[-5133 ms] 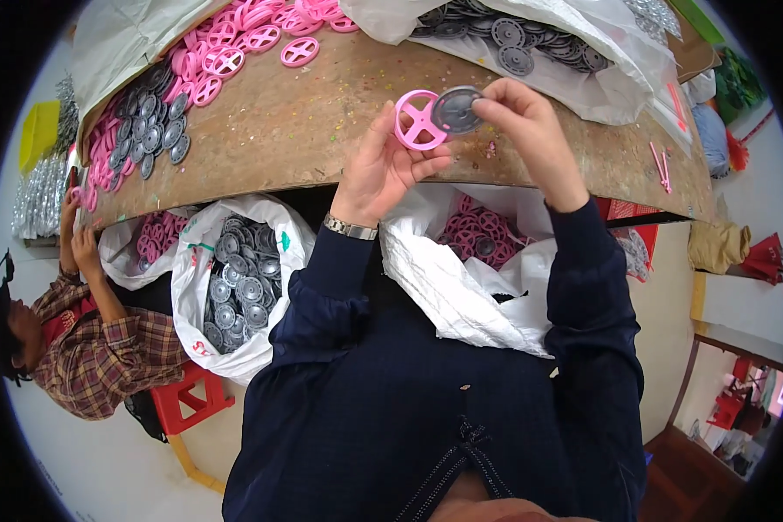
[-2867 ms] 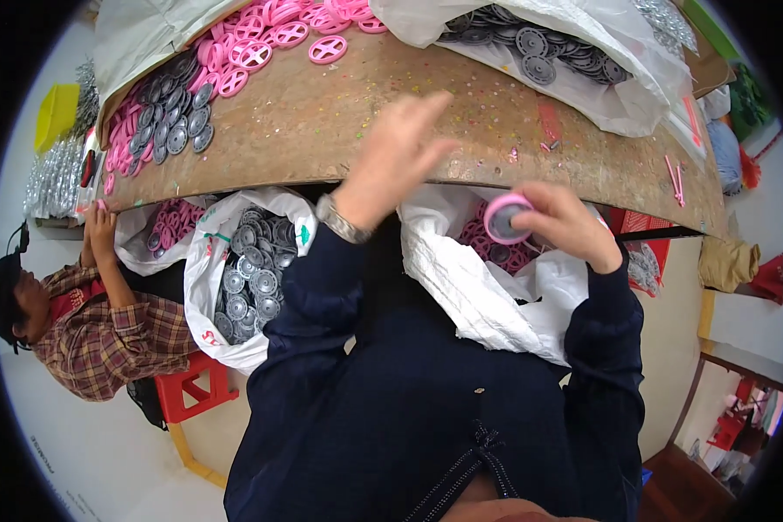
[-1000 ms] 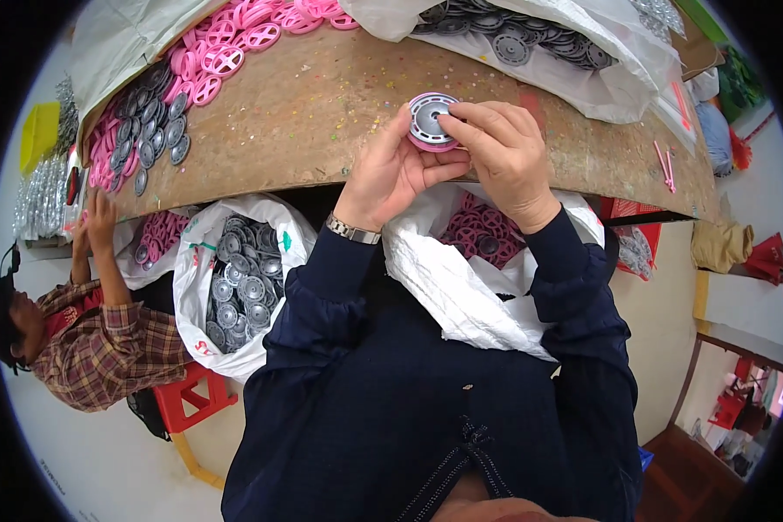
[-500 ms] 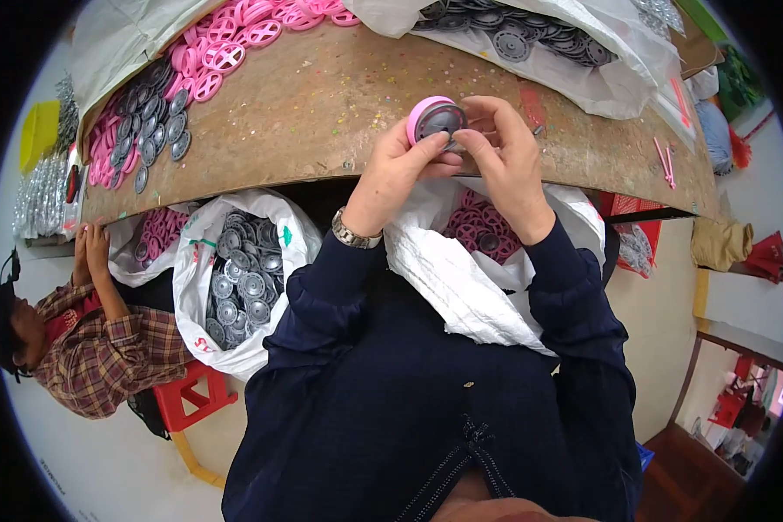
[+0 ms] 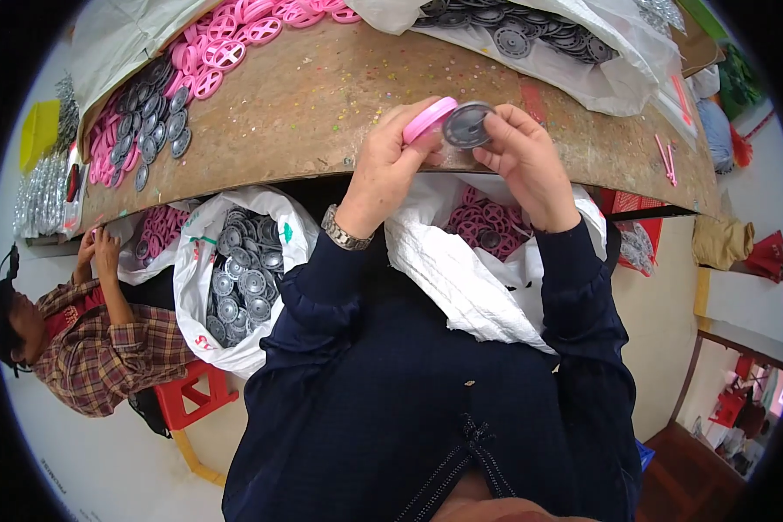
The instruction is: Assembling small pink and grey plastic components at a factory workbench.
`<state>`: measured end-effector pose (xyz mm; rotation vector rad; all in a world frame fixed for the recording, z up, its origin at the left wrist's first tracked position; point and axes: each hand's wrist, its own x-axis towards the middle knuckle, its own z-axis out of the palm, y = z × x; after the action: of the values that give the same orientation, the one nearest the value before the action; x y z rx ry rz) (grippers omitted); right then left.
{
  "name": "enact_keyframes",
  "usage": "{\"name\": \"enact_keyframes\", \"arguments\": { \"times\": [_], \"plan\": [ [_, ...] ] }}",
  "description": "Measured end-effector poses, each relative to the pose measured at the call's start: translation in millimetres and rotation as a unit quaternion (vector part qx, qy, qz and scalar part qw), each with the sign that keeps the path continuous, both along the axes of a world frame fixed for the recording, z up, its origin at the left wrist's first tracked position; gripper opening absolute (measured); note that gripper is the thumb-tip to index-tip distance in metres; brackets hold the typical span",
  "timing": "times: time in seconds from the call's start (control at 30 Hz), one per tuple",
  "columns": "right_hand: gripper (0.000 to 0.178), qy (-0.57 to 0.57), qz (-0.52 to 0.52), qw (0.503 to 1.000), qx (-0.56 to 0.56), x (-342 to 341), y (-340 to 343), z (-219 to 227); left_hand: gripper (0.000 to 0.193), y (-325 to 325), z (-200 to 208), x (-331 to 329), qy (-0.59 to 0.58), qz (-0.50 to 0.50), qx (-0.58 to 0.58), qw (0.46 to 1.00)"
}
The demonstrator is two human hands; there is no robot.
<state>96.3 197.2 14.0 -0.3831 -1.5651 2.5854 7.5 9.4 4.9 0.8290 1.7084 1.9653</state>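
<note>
Above the front edge of the worktable, my left hand (image 5: pixel 389 165) grips a round pink plastic ring (image 5: pixel 428 120), tilted with its rim toward me. Close on its right, my right hand (image 5: pixel 522 157) pinches a dark grey plastic disc (image 5: pixel 466 125) between thumb and fingers. The disc's near edge and the ring look almost in contact; I cannot tell whether they touch. Beneath my hands an open white sack (image 5: pixel 448 278) holds pink wheel-like pieces (image 5: pixel 487 228) with some grey among them.
Pink rings (image 5: pixel 224 54) and grey discs (image 5: pixel 150 130) are heaped on the table's (image 5: pixel 278 113) left. More grey discs (image 5: pixel 513 39) lie on white sacking at the back. A sack of grey discs (image 5: pixel 250 283) stands left of me, near a seated co-worker (image 5: pixel 96 348).
The grey disc, earlier lying against the pink ring, is now apart from it in my right hand. The ring has turned onto its side in my left hand.
</note>
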Motion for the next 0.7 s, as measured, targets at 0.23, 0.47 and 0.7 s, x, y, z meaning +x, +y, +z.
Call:
{"name": "enact_keyframes", "arguments": {
  "times": [0.23,0.47,0.7],
  "plan": [
    [0.015,0.001,0.035,0.997,-0.065,4.3,-3.3,7.5,0.051,-2.9,-4.1,-8.0,0.463,0.150,-0.139,0.862],
    [0.014,-0.041,0.018,0.999,-0.030,3.3,-14.2,-4.6,0.061,4.4,-8.5,5.3,0.446,0.128,-0.118,0.878],
    [0.011,0.027,-0.090,0.995,0.036,2.0,-22.3,-2.9,0.058,-1.4,5.1,20.5,-0.110,-0.065,0.030,0.991]
  ]
}}
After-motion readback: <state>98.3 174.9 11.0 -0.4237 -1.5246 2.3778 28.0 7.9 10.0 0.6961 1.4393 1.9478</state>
